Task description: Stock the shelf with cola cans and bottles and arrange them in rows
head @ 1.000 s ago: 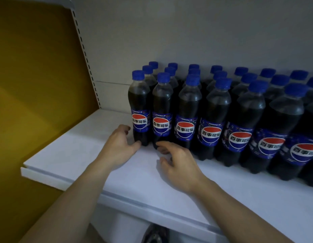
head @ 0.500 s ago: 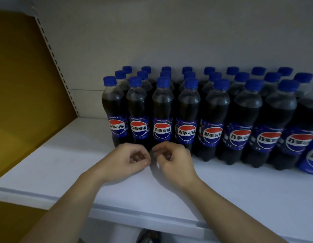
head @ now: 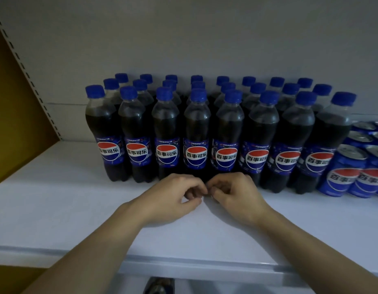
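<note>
Left hand and right hand sit with fingers curled, empty (dark blue-capped plastic cola bottles at twelve o'clock); best press their bases evenly to square the front row.

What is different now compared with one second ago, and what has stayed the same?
The left hand came off the leftmost front bottle, and both it and the right hand moved right along the front row and curled their fingers, fingertips nearly meeting over the shelf, holding nothing. The bottles stand in the same rows.
</note>
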`<move>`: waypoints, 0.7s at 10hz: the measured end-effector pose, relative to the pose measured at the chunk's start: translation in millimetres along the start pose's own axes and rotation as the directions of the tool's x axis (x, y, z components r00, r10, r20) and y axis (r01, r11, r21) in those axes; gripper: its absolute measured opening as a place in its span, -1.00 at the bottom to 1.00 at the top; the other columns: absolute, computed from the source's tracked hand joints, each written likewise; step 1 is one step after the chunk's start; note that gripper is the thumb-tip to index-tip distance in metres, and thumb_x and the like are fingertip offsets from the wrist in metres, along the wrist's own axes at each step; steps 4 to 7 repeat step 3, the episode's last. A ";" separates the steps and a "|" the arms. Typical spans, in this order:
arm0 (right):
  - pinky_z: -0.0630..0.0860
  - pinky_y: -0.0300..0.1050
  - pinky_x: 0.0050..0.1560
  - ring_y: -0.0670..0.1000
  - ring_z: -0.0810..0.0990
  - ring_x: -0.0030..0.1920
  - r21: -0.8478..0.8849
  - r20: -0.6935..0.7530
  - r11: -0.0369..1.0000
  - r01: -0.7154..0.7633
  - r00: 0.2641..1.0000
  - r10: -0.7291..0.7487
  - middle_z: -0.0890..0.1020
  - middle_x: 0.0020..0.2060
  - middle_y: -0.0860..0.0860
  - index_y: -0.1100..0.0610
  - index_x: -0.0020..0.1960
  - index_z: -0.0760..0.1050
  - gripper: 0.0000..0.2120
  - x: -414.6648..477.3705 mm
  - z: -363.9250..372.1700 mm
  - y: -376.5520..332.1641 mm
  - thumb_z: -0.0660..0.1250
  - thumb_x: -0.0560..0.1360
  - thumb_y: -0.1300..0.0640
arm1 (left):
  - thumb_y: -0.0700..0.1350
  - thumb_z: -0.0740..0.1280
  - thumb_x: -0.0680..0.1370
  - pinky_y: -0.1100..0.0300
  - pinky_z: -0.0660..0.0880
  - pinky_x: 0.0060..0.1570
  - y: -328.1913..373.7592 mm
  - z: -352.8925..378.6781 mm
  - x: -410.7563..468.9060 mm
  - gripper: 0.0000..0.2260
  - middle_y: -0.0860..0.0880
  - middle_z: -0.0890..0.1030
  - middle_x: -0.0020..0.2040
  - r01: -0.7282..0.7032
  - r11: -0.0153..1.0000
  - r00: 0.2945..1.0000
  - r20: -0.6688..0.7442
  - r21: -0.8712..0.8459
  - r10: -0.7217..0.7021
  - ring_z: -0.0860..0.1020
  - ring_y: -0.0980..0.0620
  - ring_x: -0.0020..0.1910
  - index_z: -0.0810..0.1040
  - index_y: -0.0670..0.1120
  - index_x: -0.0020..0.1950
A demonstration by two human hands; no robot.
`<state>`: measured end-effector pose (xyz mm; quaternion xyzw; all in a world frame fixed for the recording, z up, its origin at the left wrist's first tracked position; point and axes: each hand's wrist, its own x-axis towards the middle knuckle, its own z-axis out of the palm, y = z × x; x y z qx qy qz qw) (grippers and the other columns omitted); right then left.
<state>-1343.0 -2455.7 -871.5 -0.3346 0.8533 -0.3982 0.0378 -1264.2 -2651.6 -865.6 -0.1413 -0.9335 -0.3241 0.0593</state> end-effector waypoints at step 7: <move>0.57 -0.21 -0.09 -0.11 0.66 -0.11 0.105 -0.027 0.992 0.064 0.998 -0.061 0.69 -0.20 -0.16 0.00 -0.04 0.64 -0.77 -12.3 -2.0 8.3 0.34 0.47 0.30 | -0.16 0.40 0.56 0.24 0.55 0.05 12.8 10.3 11.0 -0.86 0.18 0.61 0.00 -0.061 0.998 0.998 0.024 -0.021 0.062 0.61 0.17 0.04 0.64 0.03 0.08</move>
